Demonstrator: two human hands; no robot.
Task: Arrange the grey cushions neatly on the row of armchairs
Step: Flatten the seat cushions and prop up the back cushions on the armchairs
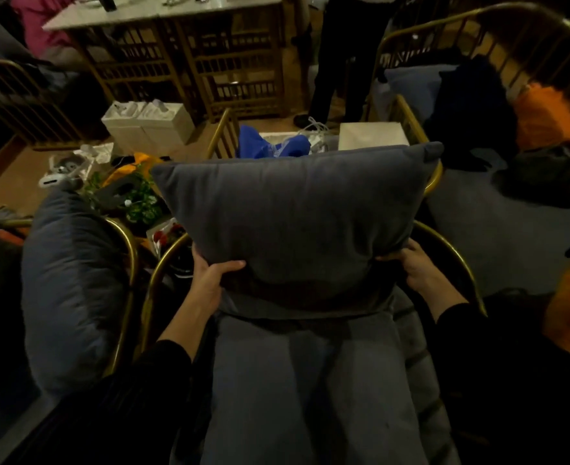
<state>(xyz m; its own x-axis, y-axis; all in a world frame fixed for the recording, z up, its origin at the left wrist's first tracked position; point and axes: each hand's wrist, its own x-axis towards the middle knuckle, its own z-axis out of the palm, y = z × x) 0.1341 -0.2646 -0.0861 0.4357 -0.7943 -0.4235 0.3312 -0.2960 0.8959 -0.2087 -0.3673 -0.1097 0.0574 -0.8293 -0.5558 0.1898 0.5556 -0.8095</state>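
Note:
A large grey cushion (pixel 297 226) stands upright against the back of the middle armchair (pixel 458 256), which has a brass frame and a grey seat pad (pixel 307 391). My left hand (pixel 209 280) grips the cushion's lower left corner. My right hand (pixel 418 266) grips its lower right corner. Another grey cushion (pixel 68 290) leans upright on the armchair to the left. The armchair on the right (pixel 498 243) has a grey seat with a back cushion (pixel 411 85) partly hidden under clothes.
Dark and orange clothes and a bag (pixel 545 176) lie on the right armchair. Behind the chairs are white paper bags (pixel 149 122), a blue cloth (pixel 270 146), a plant (pixel 136 196) and a table (pixel 162 11). A person's legs (pixel 340 62) stand there.

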